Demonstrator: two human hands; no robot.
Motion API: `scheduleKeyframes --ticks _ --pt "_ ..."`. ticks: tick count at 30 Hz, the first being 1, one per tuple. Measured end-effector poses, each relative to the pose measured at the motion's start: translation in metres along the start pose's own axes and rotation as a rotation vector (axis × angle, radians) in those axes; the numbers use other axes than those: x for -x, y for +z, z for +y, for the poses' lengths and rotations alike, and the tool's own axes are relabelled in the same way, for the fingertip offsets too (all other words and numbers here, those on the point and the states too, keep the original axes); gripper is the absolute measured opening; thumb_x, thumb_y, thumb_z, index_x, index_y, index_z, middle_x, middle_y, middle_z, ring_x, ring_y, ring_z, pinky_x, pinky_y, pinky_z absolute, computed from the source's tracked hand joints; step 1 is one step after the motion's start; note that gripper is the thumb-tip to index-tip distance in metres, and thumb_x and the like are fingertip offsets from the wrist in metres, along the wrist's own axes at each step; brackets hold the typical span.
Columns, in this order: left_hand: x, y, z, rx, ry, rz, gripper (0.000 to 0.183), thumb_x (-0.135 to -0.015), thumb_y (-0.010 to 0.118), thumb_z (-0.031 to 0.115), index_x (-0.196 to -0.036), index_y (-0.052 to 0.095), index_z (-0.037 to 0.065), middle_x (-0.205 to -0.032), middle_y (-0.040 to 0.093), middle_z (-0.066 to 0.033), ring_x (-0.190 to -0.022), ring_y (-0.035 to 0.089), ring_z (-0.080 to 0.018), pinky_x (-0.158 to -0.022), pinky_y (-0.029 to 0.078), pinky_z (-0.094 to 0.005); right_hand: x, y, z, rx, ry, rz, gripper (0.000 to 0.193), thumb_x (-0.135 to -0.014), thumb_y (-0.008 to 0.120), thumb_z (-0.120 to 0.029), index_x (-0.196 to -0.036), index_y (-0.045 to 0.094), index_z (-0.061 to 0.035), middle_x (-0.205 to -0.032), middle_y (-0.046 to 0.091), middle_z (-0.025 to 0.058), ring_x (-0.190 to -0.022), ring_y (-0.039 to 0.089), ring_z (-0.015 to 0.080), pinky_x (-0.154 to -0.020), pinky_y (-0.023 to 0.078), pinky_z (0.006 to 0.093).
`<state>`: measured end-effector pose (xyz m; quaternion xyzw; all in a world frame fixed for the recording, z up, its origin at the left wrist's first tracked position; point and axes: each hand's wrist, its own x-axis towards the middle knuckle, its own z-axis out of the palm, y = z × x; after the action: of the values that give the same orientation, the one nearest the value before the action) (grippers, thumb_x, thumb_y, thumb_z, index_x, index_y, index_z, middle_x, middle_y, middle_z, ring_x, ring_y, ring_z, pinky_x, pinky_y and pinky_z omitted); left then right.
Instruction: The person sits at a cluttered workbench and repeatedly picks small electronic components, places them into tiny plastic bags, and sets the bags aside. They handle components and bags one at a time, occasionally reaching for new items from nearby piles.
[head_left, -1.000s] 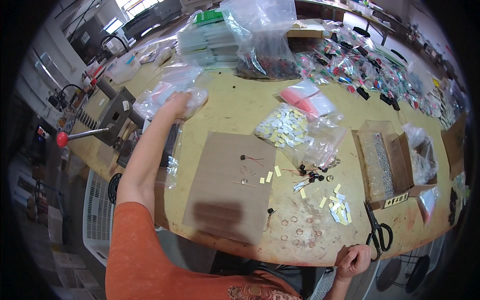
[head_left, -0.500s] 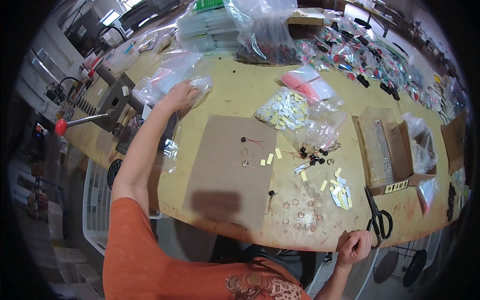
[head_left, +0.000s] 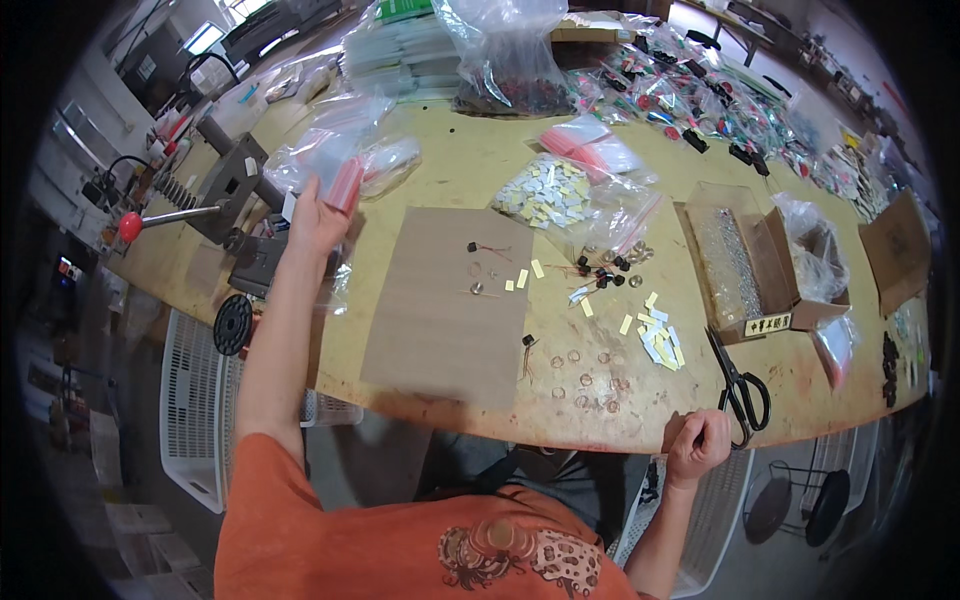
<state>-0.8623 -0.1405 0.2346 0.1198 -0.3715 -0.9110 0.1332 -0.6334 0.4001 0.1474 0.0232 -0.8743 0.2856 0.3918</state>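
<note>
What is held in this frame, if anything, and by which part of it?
The left hand holds red-striped bags, apparently by the edge nearest it. The right hand is curled; whether it holds anything cannot be told.

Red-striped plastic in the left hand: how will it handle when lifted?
Likely floppy: the red-striped plastic looks like thin film, as does the crumpled clear bag beside it. Probably slippery, judging by its smooth, glossy look. Probably light: the left hand alone holds it.
</note>
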Motion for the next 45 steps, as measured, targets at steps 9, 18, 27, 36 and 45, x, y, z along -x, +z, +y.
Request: scheduleKeyframes --ticks 9,18,27,36,45 --pt "0.113 -0.053 -0.013 0.281 -0.218 -0.247 0.035 -0.096 0.05 0.002 -0.131 0.045 -0.002 -0.13 0.055 -0.0163 -0.116 0.058 -0.0242 -0.083 0.057 -0.0303 0.002 0.001 -0.001 0.003 -0.045 0.037 0.015 -0.083 0.06 0.001 -0.071 0.052 -0.003 -0.067 0.052 0.0104 -0.061 0.051 0.0272 -0.056 0.041 0.0361" --pt "0.151 -0.06 -0.029 -0.596 0.134 -0.197 0.014 -0.097 0.057 0.018 -0.095 0.064 0.006 -0.07 0.056 0.0041 -0.058 0.047 -0.0013 -0.05 0.036 -0.0165 -0.003 0.001 0.001 0.022 -0.109 0.073 0.017 -0.08 0.062 -0.001 -0.067 0.051 -0.0051 -0.064 0.05 0.0101 -0.058 0.05 0.028 -0.054 0.041 0.0374" --pt "0.148 -0.071 -0.057 -0.924 0.06 -0.095 0.016 -0.094 0.057 0.012 -0.099 0.067 0.0 -0.087 0.065 -0.0005 -0.077 0.061 -0.008 -0.066 0.05 -0.0248 0.003 0.001 0.003 0.033 -0.118 0.063 0.015 -0.082 0.058 -0.001 -0.069 0.053 -0.0043 -0.067 0.053 0.011 -0.061 0.052 0.0283 -0.058 0.044 0.037" --pt "0.172 -0.066 -0.054 -0.819 0.311 0.119 0.017 -0.093 0.06 0.013 -0.098 0.069 0.0 -0.086 0.069 -0.0059 -0.076 0.064 -0.0108 -0.069 0.053 -0.0289 0.007 0.001 0.003 0.026 -0.149 0.04 0.019 -0.089 0.055 -0.001 -0.071 0.048 -0.0014 -0.067 0.047 0.0103 -0.063 0.046 0.0261 -0.059 0.039 0.0356" --pt "0.167 -0.086 -0.072 -1.241 0.52 0.277 0.036 -0.089 0.064 0.033 -0.093 0.07 -0.002 -0.085 0.07 -0.0186 -0.075 0.069 -0.0261 -0.068 0.051 -0.0378 0.012 0.001 0.01 0.017 -0.135 0.021 0.013 -0.087 0.057 -0.002 -0.074 0.053 -0.0025 -0.071 0.053 0.0102 -0.065 0.052 0.0273 -0.061 0.043 0.0363"
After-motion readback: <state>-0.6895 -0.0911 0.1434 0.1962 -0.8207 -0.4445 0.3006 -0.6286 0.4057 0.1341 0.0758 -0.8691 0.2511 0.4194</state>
